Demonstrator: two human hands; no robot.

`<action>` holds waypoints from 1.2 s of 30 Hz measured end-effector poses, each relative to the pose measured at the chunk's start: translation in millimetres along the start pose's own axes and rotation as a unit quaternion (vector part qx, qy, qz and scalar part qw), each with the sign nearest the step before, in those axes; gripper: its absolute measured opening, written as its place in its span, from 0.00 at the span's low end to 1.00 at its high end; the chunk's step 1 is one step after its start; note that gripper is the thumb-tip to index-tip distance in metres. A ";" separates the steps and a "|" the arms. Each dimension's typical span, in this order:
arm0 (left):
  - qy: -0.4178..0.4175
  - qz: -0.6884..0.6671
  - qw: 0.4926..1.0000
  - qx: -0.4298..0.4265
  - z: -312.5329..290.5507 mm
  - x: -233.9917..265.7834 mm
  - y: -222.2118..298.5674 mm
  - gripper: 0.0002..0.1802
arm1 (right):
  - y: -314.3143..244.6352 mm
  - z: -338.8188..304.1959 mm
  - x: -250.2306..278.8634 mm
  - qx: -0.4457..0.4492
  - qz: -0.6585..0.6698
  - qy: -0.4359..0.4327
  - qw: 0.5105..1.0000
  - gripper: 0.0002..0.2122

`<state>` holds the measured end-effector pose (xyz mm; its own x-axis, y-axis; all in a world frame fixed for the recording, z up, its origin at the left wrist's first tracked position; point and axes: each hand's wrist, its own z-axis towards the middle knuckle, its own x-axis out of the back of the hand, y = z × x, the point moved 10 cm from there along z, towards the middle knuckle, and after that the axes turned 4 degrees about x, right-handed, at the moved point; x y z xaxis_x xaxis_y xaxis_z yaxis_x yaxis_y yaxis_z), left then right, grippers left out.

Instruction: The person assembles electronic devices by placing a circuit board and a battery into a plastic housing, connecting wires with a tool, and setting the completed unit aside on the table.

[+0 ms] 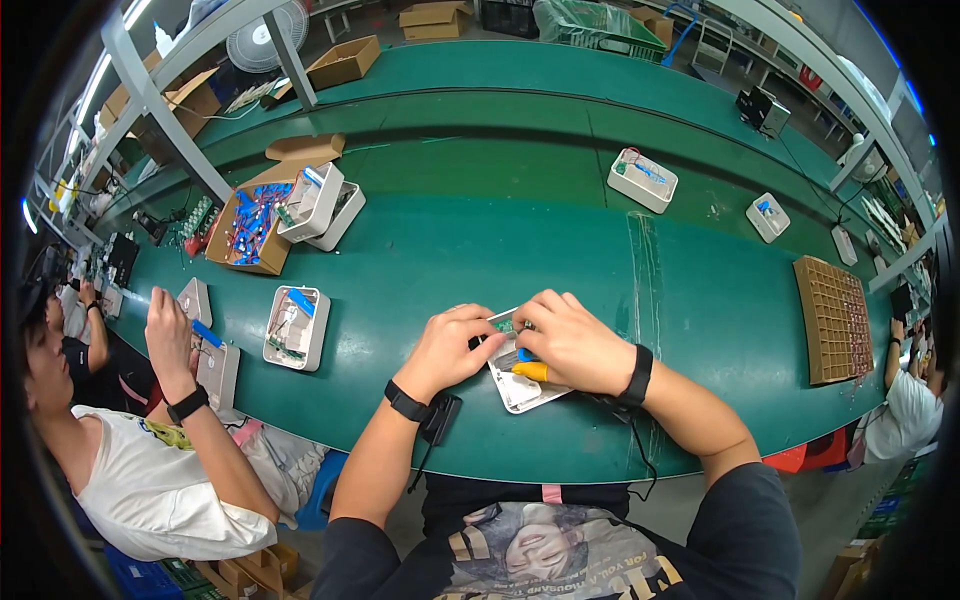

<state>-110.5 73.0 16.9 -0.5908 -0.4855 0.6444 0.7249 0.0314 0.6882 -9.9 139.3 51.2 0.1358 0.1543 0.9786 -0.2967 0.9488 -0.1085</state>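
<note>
A white plastic case (521, 398) lies on the green bench in front of me, partly covered by my hands. Inside its far end a bit of green circuit board (504, 326) shows between my fingers. My left hand (448, 345) is closed at the case's far left side, thumb and fingertips together beside the board. From the right my right hand (585, 350) reaches over the case, fingers bent down and pinched at the board; what they grip is hidden. Under its palm a yellow-orange handle-like piece (531, 371) and a blue piece (525, 354) stick out.
Left of me stands an open case (297, 328) with a blue cell and wires. Farther back are stacked cases (325, 210) and a carton (248, 265) of blue cells. A gridded cardboard tray (832, 320) is at right. A co-worker (180, 440) sits close at left.
</note>
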 end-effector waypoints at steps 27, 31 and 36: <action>0.056 0.049 0.997 0.028 -3.4 13.3 -6.7 0.08 | 28.8 -7.6 -4.6 -0.076 -0.013 -0.042 0.996 0.08; 0.061 0.054 0.996 0.031 -2.5 13.8 -6.8 0.08 | 28.9 -8.4 -10.7 -0.108 0.039 0.016 0.993 0.09; 0.072 0.058 0.995 0.023 -3.3 14.4 -5.3 0.08 | 13.9 -7.4 -14.3 -0.063 0.077 0.025 0.995 0.09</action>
<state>-121.7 63.0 21.5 -0.4454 -0.5962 0.6679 0.7663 0.1319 0.6288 -8.9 152.3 34.4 0.1462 0.3104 0.9393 -0.1976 0.9395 -0.2797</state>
